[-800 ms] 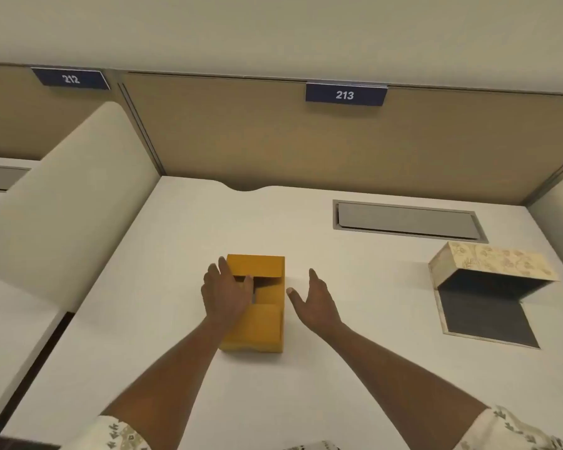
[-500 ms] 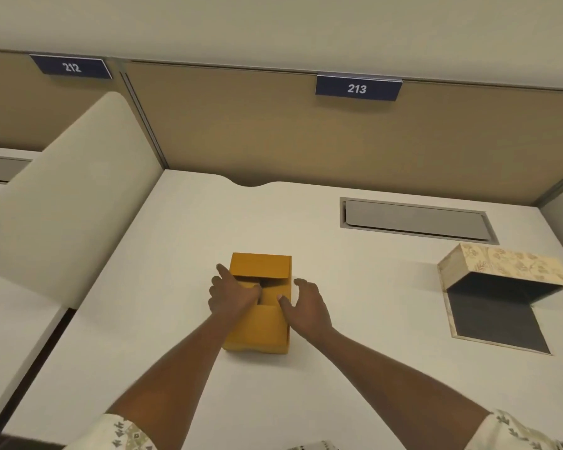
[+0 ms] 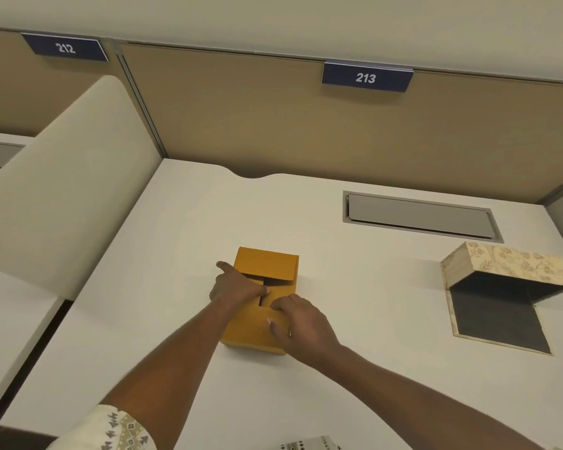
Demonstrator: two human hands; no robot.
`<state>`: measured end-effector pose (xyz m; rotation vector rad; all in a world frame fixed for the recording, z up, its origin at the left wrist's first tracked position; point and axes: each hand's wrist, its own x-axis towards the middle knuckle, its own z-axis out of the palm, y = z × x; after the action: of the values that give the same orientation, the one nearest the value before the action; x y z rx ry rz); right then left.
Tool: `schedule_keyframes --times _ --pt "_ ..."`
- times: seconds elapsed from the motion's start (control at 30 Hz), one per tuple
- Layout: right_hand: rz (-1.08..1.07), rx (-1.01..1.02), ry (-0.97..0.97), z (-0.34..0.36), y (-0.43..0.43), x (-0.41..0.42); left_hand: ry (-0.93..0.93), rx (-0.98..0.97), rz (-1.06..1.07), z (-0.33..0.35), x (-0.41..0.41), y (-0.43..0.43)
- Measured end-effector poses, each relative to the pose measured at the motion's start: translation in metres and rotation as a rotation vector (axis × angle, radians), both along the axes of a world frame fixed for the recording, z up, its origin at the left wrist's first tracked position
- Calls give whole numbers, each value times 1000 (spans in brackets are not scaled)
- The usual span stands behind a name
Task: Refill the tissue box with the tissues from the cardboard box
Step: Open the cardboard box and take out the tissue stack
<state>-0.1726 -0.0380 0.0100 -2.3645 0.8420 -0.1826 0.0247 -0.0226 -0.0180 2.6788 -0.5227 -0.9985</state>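
A small orange-brown cardboard box [image 3: 267,264] stands in the middle of the white desk [image 3: 182,241], its top flaps folded over with a dark gap between them. My left hand [image 3: 238,285] rests on the box's left side, thumb at the flap gap and index finger pointing away. My right hand [image 3: 301,323] lies on the near flap, fingertips at the gap. The floral tissue box [image 3: 504,264] lies open at the right, lid raised and dark inside showing. No tissues are visible.
A grey cable hatch [image 3: 420,216] is set into the desk at the back right. Tan partition panels with plates 212 [image 3: 65,47] and 213 [image 3: 366,77] close the back. A cream divider [image 3: 62,177] walls off the left side.
My right hand has moved left from beside the cardboard box onto its near flap. My left hand has shifted so its thumb meets the flap gap.
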Motion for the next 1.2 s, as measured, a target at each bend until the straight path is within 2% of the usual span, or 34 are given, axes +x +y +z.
schedule_keyframes --times 0.37,0.63,0.73,0.93,1.2 --pt "125 113 -139 13 23 -18 44 -17 12 12 7 -1" --pt "304 155 57 1 30 -17 -103 -34 -68 6 -12 15" --pt "310 111 75 -6 25 -15 -136 -30 -78 4 -18 21" --pt "232 -115 63 -13 -3 1 -219 -61 -108 3 -23 29" --pt "232 -182 173 -6 -36 25 -159 -64 -115 5 -17 29"
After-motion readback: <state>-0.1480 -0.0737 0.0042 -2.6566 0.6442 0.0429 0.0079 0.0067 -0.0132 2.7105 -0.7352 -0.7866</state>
